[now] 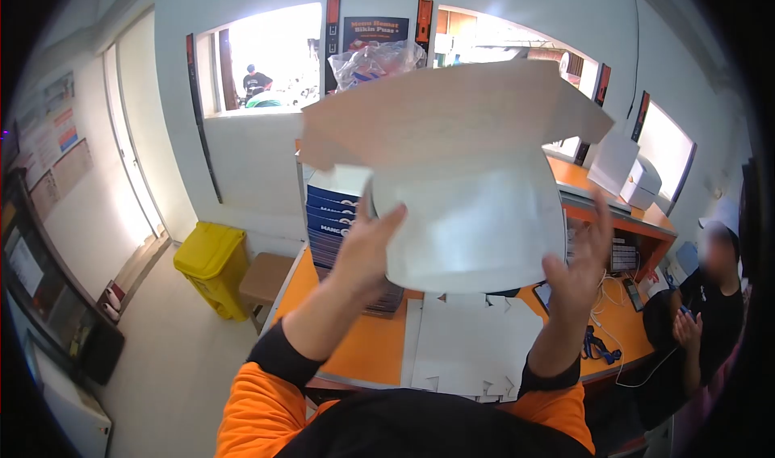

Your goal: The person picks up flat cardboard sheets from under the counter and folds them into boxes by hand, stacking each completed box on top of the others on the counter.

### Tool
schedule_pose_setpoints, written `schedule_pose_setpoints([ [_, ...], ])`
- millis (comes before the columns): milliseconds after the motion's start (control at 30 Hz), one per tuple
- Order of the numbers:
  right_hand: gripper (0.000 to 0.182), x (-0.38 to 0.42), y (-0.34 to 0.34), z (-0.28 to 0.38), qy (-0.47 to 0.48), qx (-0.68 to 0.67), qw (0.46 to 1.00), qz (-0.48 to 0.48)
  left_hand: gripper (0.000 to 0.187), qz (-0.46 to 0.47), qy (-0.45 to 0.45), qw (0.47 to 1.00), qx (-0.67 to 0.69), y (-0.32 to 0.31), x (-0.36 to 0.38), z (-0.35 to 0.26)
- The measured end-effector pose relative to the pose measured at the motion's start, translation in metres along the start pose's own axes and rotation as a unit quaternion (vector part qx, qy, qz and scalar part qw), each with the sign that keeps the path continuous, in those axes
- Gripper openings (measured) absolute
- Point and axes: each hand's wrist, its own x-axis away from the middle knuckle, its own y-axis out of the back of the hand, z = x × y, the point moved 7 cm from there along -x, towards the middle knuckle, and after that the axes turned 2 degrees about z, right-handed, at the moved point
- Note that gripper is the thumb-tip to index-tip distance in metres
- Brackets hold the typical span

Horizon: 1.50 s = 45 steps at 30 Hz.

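Observation:
A partly folded cardboard box (476, 216), pale inside with a wide flap raised at the far side, is held up over the orange table (363, 353). My left hand (367, 248) grips its left side, with the thumb over the near face and the other fingers partly hidden. Beside its right edge, my right hand (585, 252) is open with fingers spread; the thumb is at the edge. Beneath lie flat cardboard blanks (476, 349) with notched edges. A stack of folded boxes (327, 228), dark blue on the sides, stands behind my left hand.
A yellow lidded bin (211, 260) and a brown stool (266, 280) are left of the table. On the right sit another person (710, 296) holding a cable, a white printer (640, 184) on a shelf and a blue tangled item (599, 347). A plastic bag (375, 64) hangs ahead.

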Motion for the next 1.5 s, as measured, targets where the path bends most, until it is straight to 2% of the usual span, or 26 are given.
schedule_pose_setpoints([
  [33,0.077,-0.006,-0.01,-0.029,-0.117,-0.12,0.986,0.021,0.067,0.013,-0.038,0.999,-0.033,0.005,-0.009,-0.018],
  [67,0.08,-0.013,-0.031,-0.048,-0.202,-0.225,0.95,0.08,0.066,0.027,-0.075,0.995,-0.066,0.008,-0.019,-0.036],
  [133,0.077,-0.019,-0.077,-0.056,-0.316,-0.388,0.853,0.147,0.062,-0.055,-0.054,0.981,-0.177,0.012,-0.039,-0.069],
  [200,0.077,-0.028,-0.102,-0.072,-0.349,-0.353,0.861,0.112,0.055,-0.067,-0.069,0.928,-0.36,0.04,-0.084,-0.099],
  [233,0.075,-0.032,-0.114,-0.077,-0.38,-0.343,0.854,0.098,0.05,-0.06,-0.027,0.89,-0.45,0.046,-0.097,-0.109],
  [267,0.074,-0.035,-0.126,-0.08,-0.41,-0.332,0.845,0.082,0.046,-0.051,0.015,0.842,-0.536,0.052,-0.108,-0.118],
  [300,0.075,-0.036,-0.139,-0.08,-0.437,-0.34,0.827,0.099,0.039,-0.023,-0.023,0.714,-0.699,0.063,-0.129,-0.126],
  [333,0.074,-0.036,-0.15,-0.082,-0.456,-0.328,0.82,0.113,0.033,0.006,-0.063,0.554,-0.83,0.077,-0.152,-0.123],
  [433,0.072,-0.033,-0.167,-0.089,-0.489,-0.288,0.807,0.163,0.032,0.156,0.057,0.243,-0.956,0.106,-0.184,-0.095],
  [500,0.074,-0.032,-0.171,-0.09,-0.484,-0.265,0.805,0.217,0.026,0.206,0.061,0.236,-0.948,0.102,-0.184,-0.086],
  [533,0.075,-0.032,-0.168,-0.088,-0.468,-0.204,0.827,0.233,0.024,0.23,0.066,0.231,-0.943,0.1,-0.178,-0.083],
  [600,0.076,-0.031,-0.163,-0.084,-0.432,-0.082,0.858,0.266,0.022,0.235,0.075,0.166,-0.955,0.104,-0.186,-0.081],
  [633,0.071,-0.029,-0.165,-0.086,-0.41,-0.058,0.862,0.291,0.021,0.254,0.08,0.141,-0.954,0.112,-0.192,-0.081],
  [667,0.063,-0.029,-0.165,-0.093,-0.359,-0.032,0.889,0.282,0.021,0.272,0.086,0.116,-0.951,0.119,-0.196,-0.08],
  [733,0.051,-0.027,-0.165,-0.096,-0.257,0.02,0.93,0.26,0.02,0.251,0.08,0.143,-0.954,0.124,-0.198,-0.085],
  [833,0.037,-0.035,-0.159,-0.066,-0.144,0.163,0.939,0.266,0.014,0.235,0.061,0.153,-0.958,0.132,-0.205,-0.087],
  [867,0.035,-0.034,-0.16,-0.064,-0.13,0.173,0.942,0.256,0.011,0.234,0.055,0.152,-0.959,0.134,-0.208,-0.085],
  [967,0.035,-0.03,-0.162,-0.059,-0.099,0.198,0.943,0.25,0.011,0.236,0.036,0.08,-0.968,0.123,-0.199,-0.083],
  [1067,0.036,-0.024,-0.163,-0.056,-0.109,0.199,0.934,0.275,0.013,0.223,0.047,0.131,-0.965,0.13,-0.203,-0.086],
  [1167,0.038,-0.017,-0.159,-0.055,-0.145,0.175,0.94,0.256,0.018,0.325,-0.01,-0.003,-0.946,0.128,-0.191,-0.072],
  [1233,0.041,-0.016,-0.16,-0.061,-0.169,0.152,0.945,0.237,0.018,0.271,-0.004,0.071,-0.96,0.122,-0.186,-0.077],
  [1267,0.042,-0.021,-0.157,-0.058,-0.143,0.13,0.963,0.185,0.018,0.244,0.002,0.11,-0.963,0.121,-0.181,-0.079],
  [1333,0.046,-0.036,-0.151,-0.058,-0.088,0.082,0.99,0.077,0.019,0.151,0.01,0.241,-0.959,0.116,-0.168,-0.089],
  [1367,0.043,-0.04,-0.155,-0.058,-0.049,0.089,0.992,0.07,0.02,0.101,0.013,0.303,-0.947,0.118,-0.166,-0.096],
  [1467,0.036,-0.038,-0.181,-0.084,-0.187,-0.034,0.963,0.189,0.021,0.128,0.018,0.284,-0.95,0.126,-0.166,-0.096],
  [1500,0.034,-0.038,-0.183,-0.085,-0.195,-0.034,0.961,0.192,0.021,0.126,0.011,0.314,-0.941,0.129,-0.166,-0.097],
])
